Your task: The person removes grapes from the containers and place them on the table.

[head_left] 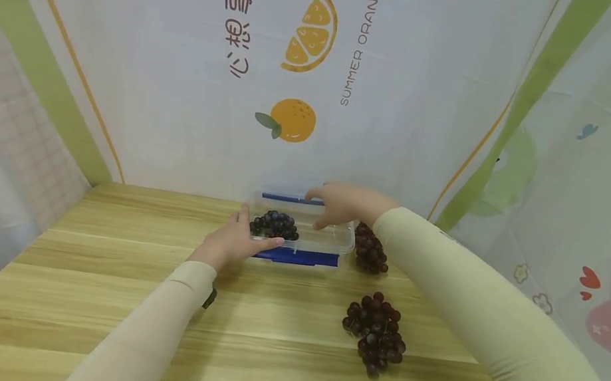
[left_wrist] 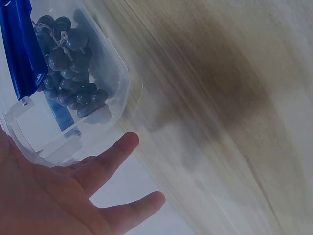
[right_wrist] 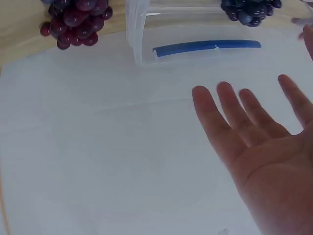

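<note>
A clear plastic box (head_left: 327,241) with blue side clips (head_left: 297,256) stands at the far end of the wooden table. In its left part lies a bunch of dark blue-black grapes (head_left: 275,224), also seen through the wall in the left wrist view (left_wrist: 68,63). My left hand (head_left: 233,239) rests against the box's left end, thumb along the front edge and fingers extended. Over the back right part of the box hovers my right hand (head_left: 342,205); its fingers (right_wrist: 210,105) are spread and slightly bent, holding nothing.
A red grape bunch (head_left: 371,250) lies just right of the box, partly behind the right sleeve. Another red bunch (head_left: 375,332) is nearer on the table (head_left: 265,359). Some dark thing (head_left: 210,298) shows beside the left cuff, mostly hidden. A printed white cloth (head_left: 412,134) hangs behind.
</note>
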A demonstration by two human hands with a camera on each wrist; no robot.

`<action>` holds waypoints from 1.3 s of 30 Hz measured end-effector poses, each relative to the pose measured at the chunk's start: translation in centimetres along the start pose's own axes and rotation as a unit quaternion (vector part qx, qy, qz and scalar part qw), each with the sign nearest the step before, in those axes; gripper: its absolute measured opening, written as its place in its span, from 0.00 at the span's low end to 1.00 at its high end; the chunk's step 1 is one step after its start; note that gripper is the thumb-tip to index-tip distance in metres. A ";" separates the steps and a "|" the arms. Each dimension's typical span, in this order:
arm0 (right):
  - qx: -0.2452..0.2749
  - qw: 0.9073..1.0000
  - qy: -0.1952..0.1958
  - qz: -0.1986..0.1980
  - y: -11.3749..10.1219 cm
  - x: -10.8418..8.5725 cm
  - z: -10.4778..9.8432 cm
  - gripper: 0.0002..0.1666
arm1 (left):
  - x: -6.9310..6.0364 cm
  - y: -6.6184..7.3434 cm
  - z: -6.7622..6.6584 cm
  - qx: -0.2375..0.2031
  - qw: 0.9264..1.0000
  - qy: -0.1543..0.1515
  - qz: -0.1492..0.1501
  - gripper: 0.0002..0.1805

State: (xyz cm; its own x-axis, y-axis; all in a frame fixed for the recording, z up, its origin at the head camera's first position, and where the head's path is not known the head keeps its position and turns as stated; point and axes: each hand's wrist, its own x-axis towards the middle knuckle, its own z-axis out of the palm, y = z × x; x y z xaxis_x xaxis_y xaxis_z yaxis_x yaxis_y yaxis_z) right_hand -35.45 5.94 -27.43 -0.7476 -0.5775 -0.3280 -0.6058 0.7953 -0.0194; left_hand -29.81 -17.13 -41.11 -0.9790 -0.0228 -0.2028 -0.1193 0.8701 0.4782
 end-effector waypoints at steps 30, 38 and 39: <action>-0.090 0.989 -0.071 -0.090 -2.1 10.6 4.6 0.49 | 0.3 -0.4 0.5 -0.004 1.000 0.004 0.019 0.79; -0.084 0.989 -0.108 -0.062 -1.7 11.5 6.1 0.41 | 0.6 -0.5 0.4 -0.003 1.000 0.007 0.017 0.80; -0.085 0.989 -0.105 -0.062 -1.7 11.6 6.2 0.40 | 0.6 -0.5 0.4 -0.002 1.000 0.007 0.017 0.80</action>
State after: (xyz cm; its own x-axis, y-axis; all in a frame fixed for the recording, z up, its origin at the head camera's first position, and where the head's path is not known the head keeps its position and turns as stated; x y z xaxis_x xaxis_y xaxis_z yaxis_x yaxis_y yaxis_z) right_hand -41.40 -0.97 -37.09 -0.6021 -0.6035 -0.5227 -0.7398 0.6679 0.0809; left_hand -30.26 -17.39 -41.81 -0.9847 -0.0009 -0.1740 -0.0869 0.8690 0.4872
